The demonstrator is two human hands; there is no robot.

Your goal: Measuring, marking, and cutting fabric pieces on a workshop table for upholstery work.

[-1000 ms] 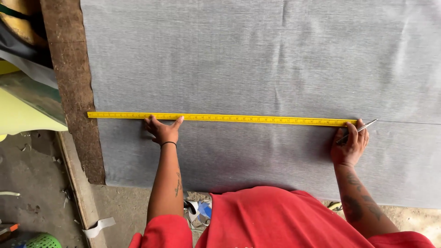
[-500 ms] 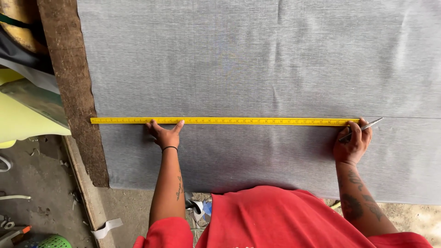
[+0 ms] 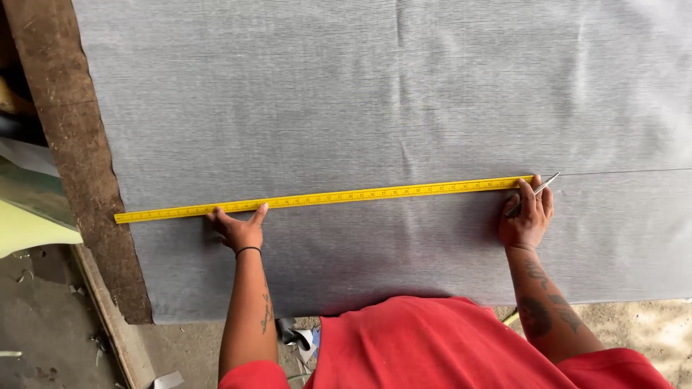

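Note:
A long yellow ruler (image 3: 346, 196) lies across a wide sheet of grey fabric (image 3: 375, 94) spread over a table. My left hand (image 3: 238, 227) presses flat on the fabric just below the ruler, fingers spread against its edge. My right hand (image 3: 528, 216) sits at the ruler's right end and grips a thin silver pen-like tool (image 3: 537, 191), whose tip touches the fabric beside the ruler's end. A faint drawn line (image 3: 620, 173) runs on from there to the right.
The table's worn brown wooden edge (image 3: 79, 158) shows along the left of the fabric. A pale yellow-green object (image 3: 25, 230) lies to the left. Below are a dusty concrete floor (image 3: 43, 324) with scraps and my red shirt (image 3: 432, 346).
The view has shifted and tilted, so the ruler now slopes up to the right. My hands keep their places on the ruler; the right hand still holds the tool at its end.

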